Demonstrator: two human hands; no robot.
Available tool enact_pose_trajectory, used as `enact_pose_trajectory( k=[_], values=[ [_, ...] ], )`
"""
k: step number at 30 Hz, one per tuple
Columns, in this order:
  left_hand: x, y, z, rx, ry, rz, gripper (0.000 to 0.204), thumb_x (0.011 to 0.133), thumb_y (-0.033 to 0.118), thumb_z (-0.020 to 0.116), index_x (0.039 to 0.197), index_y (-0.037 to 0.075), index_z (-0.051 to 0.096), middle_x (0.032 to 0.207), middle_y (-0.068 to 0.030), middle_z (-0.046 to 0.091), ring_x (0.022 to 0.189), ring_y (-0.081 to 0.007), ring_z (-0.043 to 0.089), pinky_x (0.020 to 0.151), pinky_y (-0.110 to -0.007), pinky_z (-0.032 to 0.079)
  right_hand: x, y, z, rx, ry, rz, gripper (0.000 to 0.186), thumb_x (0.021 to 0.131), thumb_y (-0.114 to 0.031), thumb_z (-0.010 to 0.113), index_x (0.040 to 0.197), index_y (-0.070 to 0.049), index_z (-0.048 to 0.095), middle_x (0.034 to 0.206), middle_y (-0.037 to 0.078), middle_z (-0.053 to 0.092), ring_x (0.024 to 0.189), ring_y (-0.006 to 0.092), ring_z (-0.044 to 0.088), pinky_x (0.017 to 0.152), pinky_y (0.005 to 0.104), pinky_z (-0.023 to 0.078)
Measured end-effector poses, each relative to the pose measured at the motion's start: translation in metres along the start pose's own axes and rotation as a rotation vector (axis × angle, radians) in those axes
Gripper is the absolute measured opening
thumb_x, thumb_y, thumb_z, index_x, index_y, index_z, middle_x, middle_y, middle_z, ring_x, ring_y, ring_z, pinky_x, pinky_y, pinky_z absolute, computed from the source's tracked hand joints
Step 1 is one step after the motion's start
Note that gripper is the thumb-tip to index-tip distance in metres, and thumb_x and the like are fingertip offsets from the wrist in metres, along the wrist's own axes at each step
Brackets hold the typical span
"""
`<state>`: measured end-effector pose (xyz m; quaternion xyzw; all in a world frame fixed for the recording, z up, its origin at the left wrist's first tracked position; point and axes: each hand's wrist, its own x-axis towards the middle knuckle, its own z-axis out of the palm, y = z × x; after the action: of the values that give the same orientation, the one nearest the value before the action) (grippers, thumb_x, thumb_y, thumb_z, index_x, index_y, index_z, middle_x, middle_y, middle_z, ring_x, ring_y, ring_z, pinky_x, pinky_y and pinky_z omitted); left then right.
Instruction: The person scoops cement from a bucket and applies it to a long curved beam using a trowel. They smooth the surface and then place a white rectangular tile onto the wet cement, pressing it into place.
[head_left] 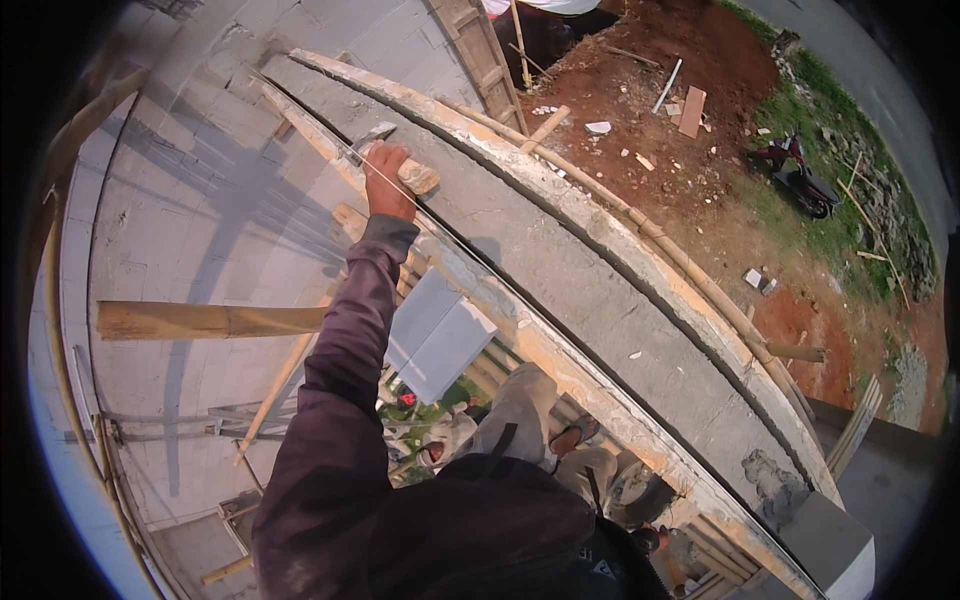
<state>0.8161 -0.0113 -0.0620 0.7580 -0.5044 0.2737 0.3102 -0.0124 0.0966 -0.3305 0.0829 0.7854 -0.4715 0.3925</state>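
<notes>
My left hand (388, 182) reaches forward in a dark long sleeve and is closed around a trowel. The trowel's wooden handle (419, 177) sticks out to the right of the fist, and its metal blade (372, 133) lies at the inner edge of a long grey concrete beam top (560, 260). A thin taut string (470, 262) runs along that inner edge under the hand. My right hand is out of the picture. My knee and a sandalled foot (574, 436) show below, on bamboo scaffolding.
A grey block wall (180, 200) drops away on the left, crossed by a wooden plank (200, 320). Light grey blocks sit below my arm (437, 335) and at the beam's near end (832, 545). Far below are red earth, scattered debris and a parked motorcycle (800, 176).
</notes>
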Motion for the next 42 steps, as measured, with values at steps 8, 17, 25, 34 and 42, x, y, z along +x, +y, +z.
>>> enact_pose_trajectory(
  k=[8,17,25,34,42],
  values=[
    [0.023,-0.093,-0.018,0.180,-0.095,0.056,0.027,0.072,-0.005,0.057,0.097,0.004,0.062,0.109,-0.0156,0.061,0.116,-0.0418,0.052,0.102,-0.048,0.038,-0.035,0.042,0.006,0.103,0.113,-0.024,0.039,0.095,-0.027,0.050,0.097,0.006,0.070,0.073,0.013,0.070,0.054,0.0215,0.062,0.054,0.0376,0.056],
    [0.068,-0.273,0.030,-0.054,-0.053,-0.006,0.028,0.087,0.004,0.053,0.113,-0.003,0.060,0.106,-0.0173,0.062,0.099,-0.0320,0.060,0.089,-0.043,0.048,-0.122,0.114,0.012,0.156,0.465,-0.155,0.025,0.087,-0.020,0.055,0.083,0.002,0.067,0.073,0.015,0.067,0.055,0.0268,0.061,0.051,0.0433,0.052],
    [0.016,-0.133,-0.081,-0.294,-0.324,0.225,0.018,0.086,0.002,0.056,0.103,0.000,0.062,0.092,-0.0171,0.061,0.085,-0.0338,0.058,0.076,-0.043,0.046,-0.166,0.170,0.040,0.313,0.473,-0.147,0.011,0.073,-0.010,0.067,0.077,0.000,0.062,0.068,0.015,0.061,0.052,0.0297,0.056,0.046,0.0468,0.044],
    [-0.086,0.147,-0.075,-1.079,-1.758,0.206,0.028,0.078,-0.007,0.045,0.097,0.002,0.064,0.089,-0.0168,0.064,0.080,-0.0322,0.061,0.074,-0.039,0.049,-0.135,0.216,0.093,0.517,0.504,-0.025,0.014,0.071,-0.003,0.070,0.072,-0.004,0.056,0.063,0.009,0.052,0.052,0.0232,0.046,0.049,0.0432,0.035],
    [-0.133,0.394,-0.080,-1.430,-1.647,1.211,0.013,0.084,0.002,0.054,0.091,-0.001,0.065,0.089,-0.0208,0.062,0.092,-0.0359,0.062,0.083,-0.043,0.049,-0.049,0.322,0.117,0.212,0.335,-0.009,0.025,0.072,-0.010,0.070,0.094,0.002,0.066,0.076,0.011,0.063,0.062,0.0289,0.057,0.059,0.0474,0.044]
  ],
)
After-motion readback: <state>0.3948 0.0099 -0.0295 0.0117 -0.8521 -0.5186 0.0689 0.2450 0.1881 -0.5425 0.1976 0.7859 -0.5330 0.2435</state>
